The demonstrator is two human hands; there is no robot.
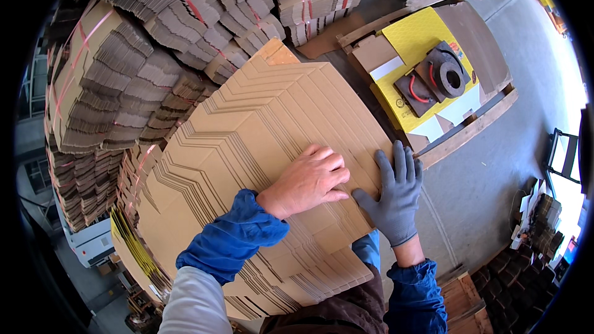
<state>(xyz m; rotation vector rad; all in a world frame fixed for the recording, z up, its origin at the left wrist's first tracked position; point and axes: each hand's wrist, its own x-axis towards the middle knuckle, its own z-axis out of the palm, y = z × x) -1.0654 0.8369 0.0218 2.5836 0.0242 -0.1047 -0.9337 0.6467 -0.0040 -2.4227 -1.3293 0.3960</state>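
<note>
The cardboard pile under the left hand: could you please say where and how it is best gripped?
Probably the right edge of the cardboard pile, coming from the right, thumb on top, fingers below: sheets lie flat, and that edge is exposed at the gloved right hand.

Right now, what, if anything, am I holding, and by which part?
No clear hold: the left hand lies curled on the cardboard; the gloved right hand is spread at its right edge.

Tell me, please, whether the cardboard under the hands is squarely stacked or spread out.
Spread out: the cardboard sheets overlap in steps instead of lining up squarely.
</note>
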